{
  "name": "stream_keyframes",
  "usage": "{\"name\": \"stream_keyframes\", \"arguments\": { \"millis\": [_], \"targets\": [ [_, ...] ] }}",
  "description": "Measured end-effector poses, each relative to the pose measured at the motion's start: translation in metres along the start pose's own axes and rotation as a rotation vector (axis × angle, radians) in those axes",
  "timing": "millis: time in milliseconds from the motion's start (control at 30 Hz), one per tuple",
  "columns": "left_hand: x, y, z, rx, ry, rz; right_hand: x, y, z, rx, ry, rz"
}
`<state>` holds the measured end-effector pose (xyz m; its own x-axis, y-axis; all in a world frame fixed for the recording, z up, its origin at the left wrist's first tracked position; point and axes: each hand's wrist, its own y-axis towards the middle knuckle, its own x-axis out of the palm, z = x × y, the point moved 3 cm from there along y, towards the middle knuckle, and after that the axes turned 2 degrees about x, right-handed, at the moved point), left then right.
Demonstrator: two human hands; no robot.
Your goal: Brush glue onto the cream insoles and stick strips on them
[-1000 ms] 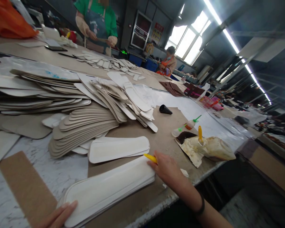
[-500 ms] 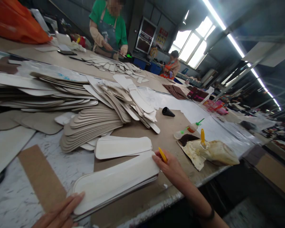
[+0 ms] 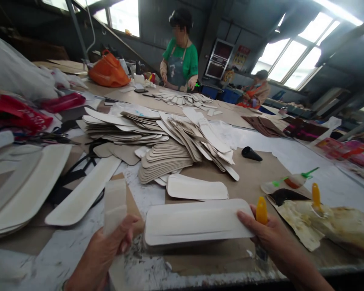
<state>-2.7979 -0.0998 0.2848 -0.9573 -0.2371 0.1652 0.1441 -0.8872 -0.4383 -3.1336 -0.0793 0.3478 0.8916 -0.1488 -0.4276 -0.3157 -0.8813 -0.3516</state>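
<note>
My left hand (image 3: 109,250) is closed around a narrow whitish strip (image 3: 115,202) that stands up above the fist and hangs below it. My right hand (image 3: 268,230) grips a yellow-handled tool (image 3: 261,210), its lower end poking out beneath the palm. Its thumb and finger also pinch the right end of a long white panel with rounded corners (image 3: 194,220), which lies on top of a stack. Just behind it is a shorter stack of white panels (image 3: 197,188). The strip in my left hand is apart from the panel.
Fanned piles of beige panels (image 3: 166,161) cover the table's middle. At right are squeeze bottles (image 3: 297,180), a second yellow handle (image 3: 316,196) in a stained bag (image 3: 348,222) and a black cone (image 3: 251,153). More panels lie left. A co-worker (image 3: 182,60) stands across the table.
My left hand has left the stack's left end and now holds a narrow strip. My right hand still pinches the panel's right end. The view has swung left and levelled.
</note>
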Motion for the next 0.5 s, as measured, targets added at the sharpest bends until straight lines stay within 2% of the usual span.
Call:
{"name": "stream_keyframes", "arguments": {
  "millis": [100, 200, 300, 400, 500],
  "targets": [
    [0.006, -0.01, 0.002, -0.079, -0.053, -0.069, 0.003, -0.008, -0.006, 0.01, 0.037, -0.027],
    [0.01, -0.021, 0.005, -0.168, -0.082, -0.238, 0.007, -0.017, -0.008, 0.002, 0.098, -0.04],
    [0.009, -0.028, 0.006, -0.268, -0.154, -0.399, 0.015, -0.024, -0.003, 0.029, 0.304, -0.109],
    [0.006, -0.032, 0.002, -0.366, -0.284, -0.437, 0.027, -0.028, 0.01, 0.121, 0.54, -0.193],
    [0.008, -0.035, 0.0, -0.399, -0.317, -0.411, 0.035, -0.027, 0.022, 0.161, 0.621, -0.26]
  ]
}}
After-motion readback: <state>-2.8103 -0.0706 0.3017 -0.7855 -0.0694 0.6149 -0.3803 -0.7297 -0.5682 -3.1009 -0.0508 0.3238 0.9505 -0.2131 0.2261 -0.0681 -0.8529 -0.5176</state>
